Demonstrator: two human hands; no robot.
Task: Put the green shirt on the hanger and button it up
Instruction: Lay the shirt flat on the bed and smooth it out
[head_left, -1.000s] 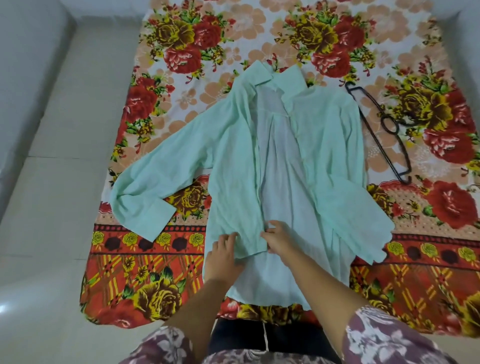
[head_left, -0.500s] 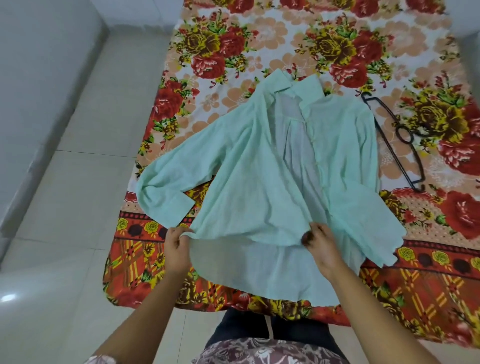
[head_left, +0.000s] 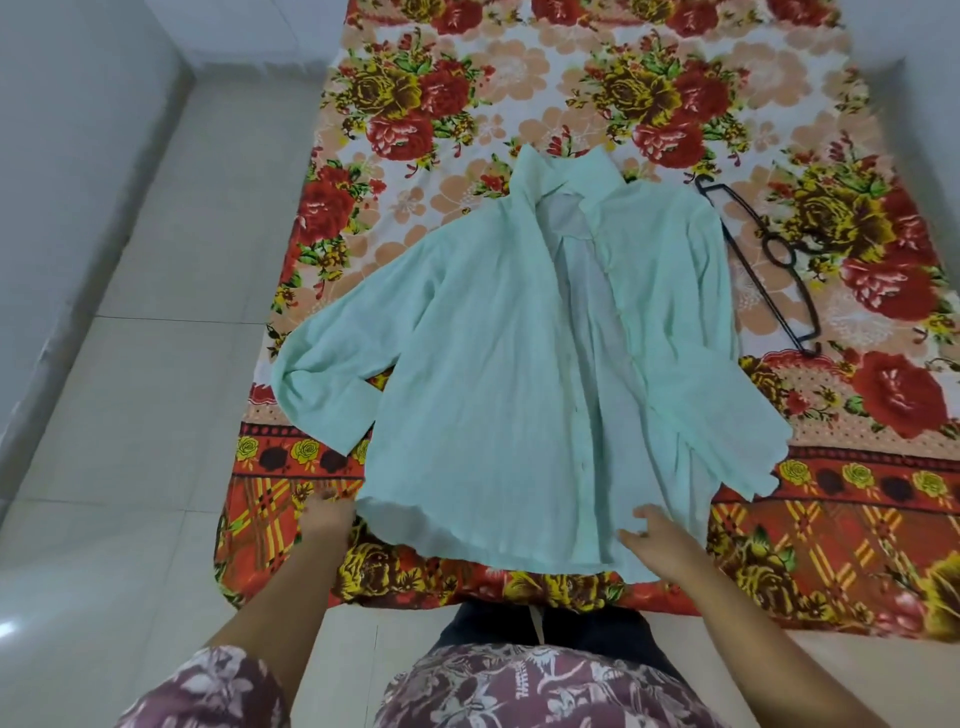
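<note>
Floral bedding on a pale tiled floor carries the green shirt (head_left: 498, 374), spread flat and unbuttoned just beyond both hands, left hand (head_left: 327, 519) and right hand (head_left: 657, 545) open at its hem, while the hanger (head_left: 763, 265) lies unused beyond the right hand, so everything remains.

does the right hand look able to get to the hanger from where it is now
Probably yes. The hanger lies uncovered on the floral sheet, just beside the green shirt. The right hand rests open at the hem, and nothing stands between them, though it means a long forward stretch.
</note>
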